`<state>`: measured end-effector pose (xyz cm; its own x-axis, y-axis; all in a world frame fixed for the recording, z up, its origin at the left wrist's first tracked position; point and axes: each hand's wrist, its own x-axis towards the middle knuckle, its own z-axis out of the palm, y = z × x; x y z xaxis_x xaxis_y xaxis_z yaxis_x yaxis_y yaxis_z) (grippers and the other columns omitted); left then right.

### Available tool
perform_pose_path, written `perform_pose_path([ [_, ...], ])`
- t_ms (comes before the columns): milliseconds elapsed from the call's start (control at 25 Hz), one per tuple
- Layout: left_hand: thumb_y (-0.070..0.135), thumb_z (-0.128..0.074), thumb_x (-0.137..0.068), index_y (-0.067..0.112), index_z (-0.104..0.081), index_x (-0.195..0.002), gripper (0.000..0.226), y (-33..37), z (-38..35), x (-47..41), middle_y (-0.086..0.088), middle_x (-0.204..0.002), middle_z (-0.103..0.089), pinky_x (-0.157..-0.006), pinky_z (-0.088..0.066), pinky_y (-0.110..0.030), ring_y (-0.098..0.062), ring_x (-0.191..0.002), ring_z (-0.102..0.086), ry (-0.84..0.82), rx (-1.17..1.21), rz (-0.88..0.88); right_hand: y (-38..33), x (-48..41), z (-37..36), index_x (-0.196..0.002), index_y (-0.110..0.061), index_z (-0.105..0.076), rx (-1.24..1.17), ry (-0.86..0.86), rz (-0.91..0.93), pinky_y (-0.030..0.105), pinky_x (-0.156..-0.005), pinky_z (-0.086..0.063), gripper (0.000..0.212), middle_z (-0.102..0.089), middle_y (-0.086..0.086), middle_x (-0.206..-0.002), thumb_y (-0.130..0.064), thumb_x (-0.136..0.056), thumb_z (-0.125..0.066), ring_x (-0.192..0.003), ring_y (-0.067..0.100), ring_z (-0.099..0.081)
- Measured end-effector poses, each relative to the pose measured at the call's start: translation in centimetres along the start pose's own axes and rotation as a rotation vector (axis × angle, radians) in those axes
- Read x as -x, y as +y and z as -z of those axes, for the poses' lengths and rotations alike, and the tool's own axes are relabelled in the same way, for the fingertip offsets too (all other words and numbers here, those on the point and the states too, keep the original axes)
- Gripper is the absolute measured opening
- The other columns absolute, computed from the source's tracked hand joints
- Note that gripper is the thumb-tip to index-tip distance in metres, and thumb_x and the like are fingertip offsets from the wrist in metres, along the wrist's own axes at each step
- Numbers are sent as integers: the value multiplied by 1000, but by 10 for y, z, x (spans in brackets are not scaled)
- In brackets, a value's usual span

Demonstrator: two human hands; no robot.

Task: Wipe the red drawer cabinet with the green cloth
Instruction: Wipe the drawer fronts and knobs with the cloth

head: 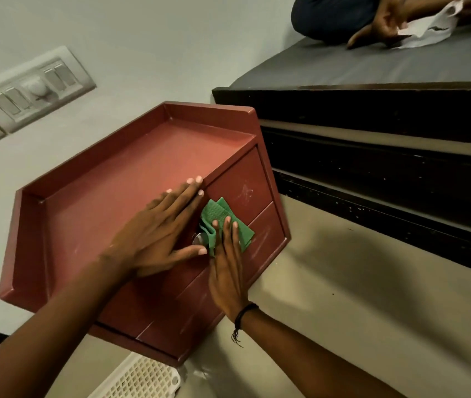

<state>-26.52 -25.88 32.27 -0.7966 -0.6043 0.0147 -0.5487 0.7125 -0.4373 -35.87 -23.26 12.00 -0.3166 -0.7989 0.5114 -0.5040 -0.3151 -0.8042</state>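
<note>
Right hand (pixel 227 271), fingers straight and close together, pressing crumpled green cloth (pixel 221 221) flat against drawer front of red drawer cabinet (pixel 99 196); left hand (pixel 156 234) palm-down at front edge of cabinet top, fingers straight and spread, holding nothing. Round metal knob (pixel 198 239) mostly hidden between left thumb and cloth; white perforated tray (pixel 142 379) cut off at bottom edge. Farther off, wall switch plate (pixel 38 87), dark bed frame (pixel 372 116), second person's hand (pixel 383 24) with white sheet (pixel 429 27), cropped at top.

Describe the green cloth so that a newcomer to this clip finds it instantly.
Find the red drawer cabinet, the largest thing mid-frame. On its front face, beside the round metal knob, the right hand presses a crumpled green cloth. It is the only green thing there.
</note>
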Motion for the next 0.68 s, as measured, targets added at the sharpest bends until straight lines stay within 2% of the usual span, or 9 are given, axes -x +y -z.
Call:
perform_pose_path([
  [120, 82, -23, -89, 14, 1, -159, 101, 0, 1, 0, -2, -168, 15, -125, -1, -35, -13, -153, 14, 10, 22, 0, 21, -30, 21, -158, -29, -1, 72, 32, 61, 57, -121, -20, 85, 3, 0, -168, 5, -92, -42, -155, 21, 7],
  [240, 80, -27, -89, 13, 0, -159, 101, -1, 1, 0, -2, -168, 14, -122, 6, -29, -11, -153, 16, 27, 17, -8, 24, -88, 40, -159, -23, -9, 3, 180, -89, 53, -123, -18, 71, -2, 3, -168, -3, -98, -40, -156, 21, 3],
  [360, 79, -28, -90, 12, -2, -159, 99, -2, 0, 1, -4, -168, 13, -123, 4, -31, -12, -153, 15, 28, 10, -16, 14, -109, 42, -159, -26, -6, -33, 220, -162, 54, -124, -17, 67, 1, 0, -168, -10, -102, -38, -155, 19, 6],
  [520, 78, -24, -91, 13, -2, -159, 97, -2, 0, 1, -3, -168, 12, -125, -3, -36, -12, -154, 13, 21, 30, -9, 5, -57, 15, -158, -31, -4, -39, 160, -139, 55, -123, -19, 73, 2, -1, -168, -5, -100, -41, -155, 18, 8],
  [680, 80, -20, -89, 16, 1, -159, 98, -1, 2, 1, 0, -167, 16, -125, -1, -35, -10, -153, 16, 11, 88, 1, 5, 23, -16, -154, -43, 12, -90, -27, -67, 54, -123, -18, 74, 6, -7, -168, -11, -105, -33, -155, 17, 8],
])
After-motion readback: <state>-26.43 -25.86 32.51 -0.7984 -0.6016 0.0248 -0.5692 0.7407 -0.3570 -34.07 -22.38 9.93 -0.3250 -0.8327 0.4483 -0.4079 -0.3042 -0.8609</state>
